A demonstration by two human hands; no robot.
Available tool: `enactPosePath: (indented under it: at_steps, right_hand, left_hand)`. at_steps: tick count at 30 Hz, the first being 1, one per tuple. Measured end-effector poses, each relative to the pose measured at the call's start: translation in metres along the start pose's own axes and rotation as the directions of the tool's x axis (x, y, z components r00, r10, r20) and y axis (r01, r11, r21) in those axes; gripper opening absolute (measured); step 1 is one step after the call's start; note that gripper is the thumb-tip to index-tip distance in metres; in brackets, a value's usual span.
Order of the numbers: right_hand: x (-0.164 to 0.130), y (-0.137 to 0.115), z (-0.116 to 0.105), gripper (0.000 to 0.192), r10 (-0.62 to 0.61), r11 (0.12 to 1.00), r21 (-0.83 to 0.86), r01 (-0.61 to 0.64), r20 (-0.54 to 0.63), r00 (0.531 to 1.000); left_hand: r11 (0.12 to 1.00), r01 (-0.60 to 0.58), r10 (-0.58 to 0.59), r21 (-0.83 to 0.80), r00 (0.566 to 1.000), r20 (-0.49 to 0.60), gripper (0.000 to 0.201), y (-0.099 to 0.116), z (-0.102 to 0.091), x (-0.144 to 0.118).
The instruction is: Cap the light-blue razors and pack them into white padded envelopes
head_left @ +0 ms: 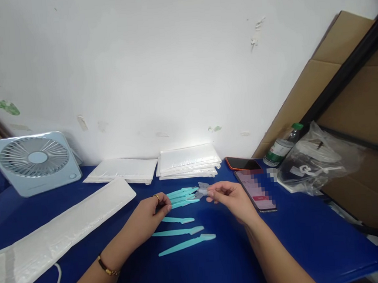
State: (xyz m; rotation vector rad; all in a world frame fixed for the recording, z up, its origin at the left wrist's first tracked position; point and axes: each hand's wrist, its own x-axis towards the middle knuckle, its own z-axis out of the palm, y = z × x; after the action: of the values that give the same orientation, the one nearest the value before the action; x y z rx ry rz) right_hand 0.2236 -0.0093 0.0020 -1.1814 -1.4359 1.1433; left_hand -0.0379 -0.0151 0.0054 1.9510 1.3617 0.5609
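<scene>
Several turquoise eyebrow razors [183,198] fan out from my left hand [153,210], whose thumb and fingers are closed on their handles. Their blade ends point right, toward my right hand [231,198]. That hand pinches a small greyish translucent piece, which looks like a blade cap [203,192], right by the razors' tips. Whether the piece is joined to a razor I cannot tell. Nearer to me on the blue table lie three more razors: a short visible one [184,221] partly behind my left hand, a middle one [179,232] and the nearest one [187,244].
A blue fan [38,181] stands at the left, behind a long white packet [74,224]. White padded envelopes [122,168] and another stack [188,159] lie by the wall. At the right are two phones [243,163] [255,193], a bottle [279,149] and a bagged container [315,162].
</scene>
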Motion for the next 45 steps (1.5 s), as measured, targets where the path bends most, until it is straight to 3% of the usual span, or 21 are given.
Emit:
enactPosePath:
  at_steps: [9,18,24,32,39,42,45]
  right_hand:
    - [-0.003,0.0,0.002,0.02,0.011,1.0,0.027,-0.014,0.108,0.994]
    - [-0.003,-0.003,0.004,0.02,0.001,1.0,0.008,-0.001,0.097,0.995]
    - [-0.005,-0.003,0.014,0.021,0.036,0.997,0.054,-0.047,0.191,0.981]
    - [-0.003,-0.004,-0.001,0.024,-0.011,1.0,0.029,0.008,0.092,0.996]
    - [-0.007,-0.003,0.017,0.02,0.028,0.998,0.057,-0.041,0.214,0.976]
    - [-0.005,-0.003,0.01,0.022,0.005,0.999,-0.046,0.007,0.25,0.968]
    - [0.0,-0.002,-0.011,0.02,-0.112,0.933,-0.334,0.132,0.078,0.991]
  left_hand:
    - [0.999,-0.002,0.001,-0.045,1.0,-0.008,0.027,0.0,0.0,0.0]
    - [0.997,0.008,-0.008,-0.075,1.0,0.007,0.027,0.0,-0.001,0.0]
    - [0.996,0.008,-0.004,-0.084,0.999,0.04,0.028,0.002,0.0,-0.001]
    - [0.996,0.024,-0.023,-0.088,1.0,0.007,0.025,0.001,-0.005,-0.001]
    - [0.996,0.003,0.002,-0.084,0.998,0.061,0.028,0.0,0.001,-0.001]
    - [0.999,-0.001,0.006,-0.052,0.996,0.09,0.03,0.003,0.003,-0.002]
    - [1.0,-0.001,0.001,-0.002,0.993,0.121,0.028,0.005,0.004,-0.004]
